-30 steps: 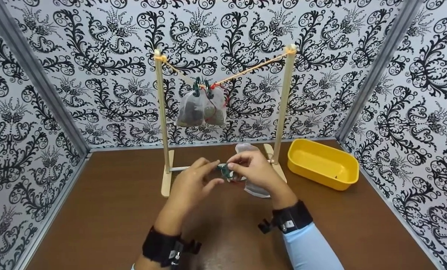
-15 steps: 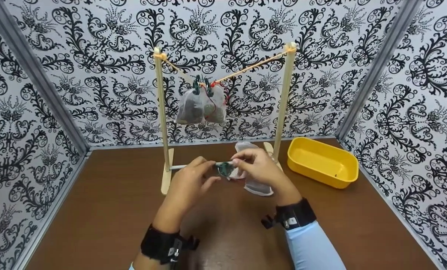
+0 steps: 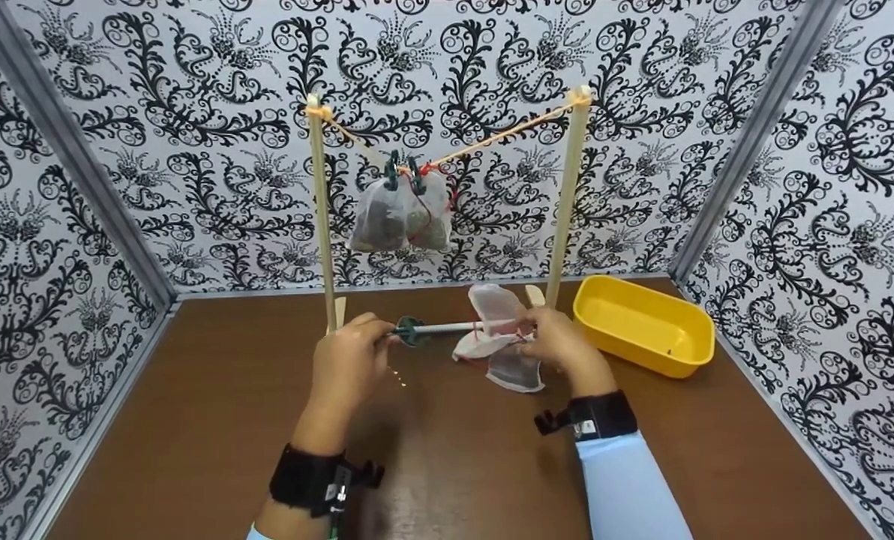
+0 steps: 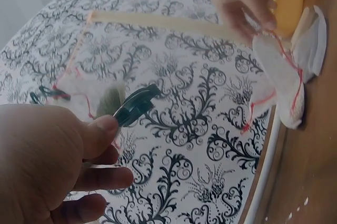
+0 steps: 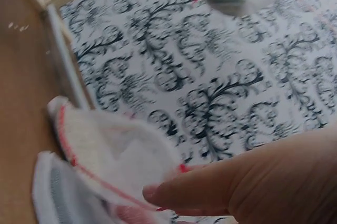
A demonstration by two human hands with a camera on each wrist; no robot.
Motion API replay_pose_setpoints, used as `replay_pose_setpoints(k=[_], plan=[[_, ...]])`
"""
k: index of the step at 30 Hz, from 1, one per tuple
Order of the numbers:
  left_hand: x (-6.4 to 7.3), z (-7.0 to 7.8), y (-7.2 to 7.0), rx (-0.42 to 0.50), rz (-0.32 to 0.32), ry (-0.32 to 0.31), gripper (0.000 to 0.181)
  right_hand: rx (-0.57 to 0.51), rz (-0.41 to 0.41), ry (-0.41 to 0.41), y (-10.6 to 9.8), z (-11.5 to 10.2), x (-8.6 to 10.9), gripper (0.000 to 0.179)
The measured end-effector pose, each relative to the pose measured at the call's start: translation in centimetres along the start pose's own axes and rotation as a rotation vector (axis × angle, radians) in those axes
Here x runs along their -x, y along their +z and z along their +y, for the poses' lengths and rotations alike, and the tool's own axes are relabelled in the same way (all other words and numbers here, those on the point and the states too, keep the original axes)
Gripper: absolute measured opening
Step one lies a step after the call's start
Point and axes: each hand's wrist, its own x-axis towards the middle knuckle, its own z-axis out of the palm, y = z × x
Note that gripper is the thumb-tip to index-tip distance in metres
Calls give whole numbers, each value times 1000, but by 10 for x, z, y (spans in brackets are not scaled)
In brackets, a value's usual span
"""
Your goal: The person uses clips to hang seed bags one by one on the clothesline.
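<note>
My left hand [image 3: 349, 356] pinches a dark green clip [image 4: 138, 107] between thumb and index finger, the other fingers loosely curled. My right hand [image 3: 563, 345] is at a small group of mesh drawstring pouches, its thumb and fingers pinching the red string end of a whitish pouch [image 5: 121, 153]. Beside that pouch lie a flat pale pouch [image 3: 496, 301] at the back and a greyish one [image 3: 516, 373] in front. Two filled pouches [image 3: 379, 217] hang from the cord [image 3: 501, 139], held by green clips [image 3: 392, 171].
Two wooden posts [image 3: 565, 202] carry the sagging cord, and a white rod [image 3: 443, 328] joins them low down. A yellow bin [image 3: 634, 322] stands at the right, with a small dark bit inside. Patterned walls enclose the brown table [image 3: 447, 450].
Both hands were together around the clip. My left hand has moved left, carrying the clip; my right hand has let go of it and moved right to the pouches.
</note>
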Motion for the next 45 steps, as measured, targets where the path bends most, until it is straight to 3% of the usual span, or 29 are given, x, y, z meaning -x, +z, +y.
replay_pose_setpoints(k=[4,9,20,24,30,34,41,45], plan=[[2,-9,1,-26,1,-40,7,20,11,-43,13,6,-8,30],[4,-15,2,-45,-3,-88,7,43,91,-52,21,8,-12,16],[2,-17,0,-60,-44,-148,7,-78,329,-144,6,-19,-7,10],[2,-18,-1,-64,-47,-158,7,-88,395,-167,-11,-36,-6,14],[1,-16,-6,-67,-41,-155,7,-104,414,-156,-48,-72,-9,13],[-3,-9,-10,-56,-14,-130,8,-41,429,-180,-73,-95,-16,18],[-12,7,-17,-40,81,-81,8,7,412,-165,-109,-129,-29,20],[-35,22,-27,-61,168,-23,9,6,418,-154,-124,-144,-36,19]])
